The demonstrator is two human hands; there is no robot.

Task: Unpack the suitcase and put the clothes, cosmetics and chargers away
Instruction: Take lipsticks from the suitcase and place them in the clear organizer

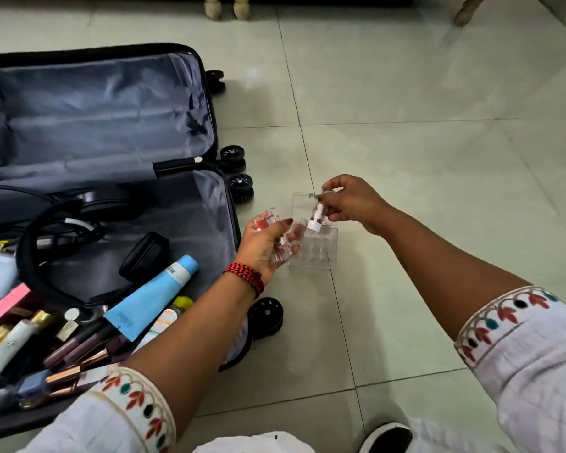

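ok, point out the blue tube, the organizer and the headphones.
blue tube (pixel 151 297): head view, mid-body of the tube.
organizer (pixel 321 256): head view, its clear front wall.
headphones (pixel 143 255): head view, the black earcup.

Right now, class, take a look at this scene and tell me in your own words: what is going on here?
A person is unpacking an open suitcase on a tiled floor. The right hand pinches a white-capped tube just above a clear organiser standing on the floor beside the suitcase. The left hand holds several clear-cased cosmetics. Loose makeup, a blue tube and headphones lie in the suitcase, not yet put away.
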